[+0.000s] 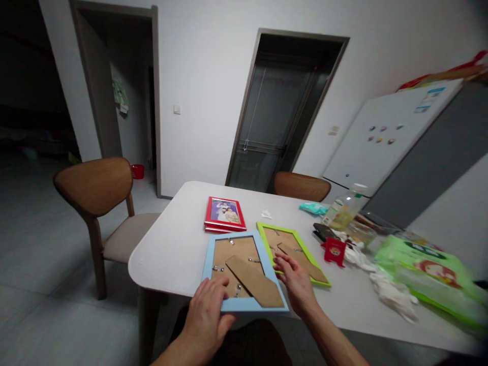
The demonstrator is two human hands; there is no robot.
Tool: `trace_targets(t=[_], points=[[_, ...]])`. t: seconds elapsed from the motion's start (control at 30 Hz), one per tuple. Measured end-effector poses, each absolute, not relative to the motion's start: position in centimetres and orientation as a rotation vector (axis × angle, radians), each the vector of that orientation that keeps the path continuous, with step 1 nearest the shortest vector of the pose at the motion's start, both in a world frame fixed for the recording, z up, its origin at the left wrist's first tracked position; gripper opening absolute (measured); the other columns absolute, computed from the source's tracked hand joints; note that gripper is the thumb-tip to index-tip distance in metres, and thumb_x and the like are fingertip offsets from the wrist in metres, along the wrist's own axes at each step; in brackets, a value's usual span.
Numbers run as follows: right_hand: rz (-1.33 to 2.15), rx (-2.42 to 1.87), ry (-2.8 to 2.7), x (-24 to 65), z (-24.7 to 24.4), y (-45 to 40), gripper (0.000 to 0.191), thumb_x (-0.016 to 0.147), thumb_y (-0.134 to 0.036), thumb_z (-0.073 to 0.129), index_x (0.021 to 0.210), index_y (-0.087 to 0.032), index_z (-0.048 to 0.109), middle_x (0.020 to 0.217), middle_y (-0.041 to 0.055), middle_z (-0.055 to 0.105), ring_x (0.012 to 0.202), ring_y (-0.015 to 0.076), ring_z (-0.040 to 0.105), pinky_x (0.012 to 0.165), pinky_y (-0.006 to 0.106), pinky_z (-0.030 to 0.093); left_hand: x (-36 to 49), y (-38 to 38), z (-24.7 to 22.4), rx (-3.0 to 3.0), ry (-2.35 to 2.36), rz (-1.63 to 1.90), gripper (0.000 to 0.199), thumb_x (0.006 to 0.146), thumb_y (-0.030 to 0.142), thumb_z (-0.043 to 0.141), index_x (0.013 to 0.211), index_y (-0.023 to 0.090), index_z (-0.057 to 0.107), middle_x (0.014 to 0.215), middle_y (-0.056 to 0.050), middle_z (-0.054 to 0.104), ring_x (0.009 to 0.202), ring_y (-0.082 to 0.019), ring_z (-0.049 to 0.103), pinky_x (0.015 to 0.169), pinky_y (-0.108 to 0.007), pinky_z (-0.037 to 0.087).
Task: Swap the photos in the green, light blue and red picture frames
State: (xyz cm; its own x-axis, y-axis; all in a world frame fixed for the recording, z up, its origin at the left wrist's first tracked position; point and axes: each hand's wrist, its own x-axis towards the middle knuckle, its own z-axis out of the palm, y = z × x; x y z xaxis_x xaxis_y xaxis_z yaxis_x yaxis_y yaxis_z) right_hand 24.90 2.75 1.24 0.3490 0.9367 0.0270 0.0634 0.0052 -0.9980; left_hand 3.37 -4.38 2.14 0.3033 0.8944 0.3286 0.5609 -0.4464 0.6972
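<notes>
Tbh, the table [168, 264] seems to be getting overhung by the blue frame's [246, 264] near edge, so a drop is being risked if that corner grip slips. The green frame [303, 264], just right of the blue frame, could be getting scraped, being so close. The blue frame's near left corner is being clamped by the left hand [204, 312], while the right hand [295, 284] is being held loosely open beside its right edge

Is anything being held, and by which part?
The left hand holds the blue frame by its near left corner; whether the right hand grips it is unclear.
</notes>
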Motion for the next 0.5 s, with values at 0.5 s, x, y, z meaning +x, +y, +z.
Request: trace_targets(t=[0.5], points=[[1.216, -0.795, -0.600, 22.0, 3.1, 1.3, 0.035, 0.063, -0.031, 0.059, 0.096, -0.020, 0.053, 0.071, -0.0016, 0.062, 0.051, 0.0098, 0.052, 0.049, 0.021, 0.040, 9.0, -1.5, 9.1, 1.604, 0.743, 1.432, 0.049, 0.068, 0.019, 0.060, 0.108, 0.024, 0.034, 0.123, -0.007, 0.043, 0.113, -0.021, 0.041, 0.095, -0.037, 0.030]])
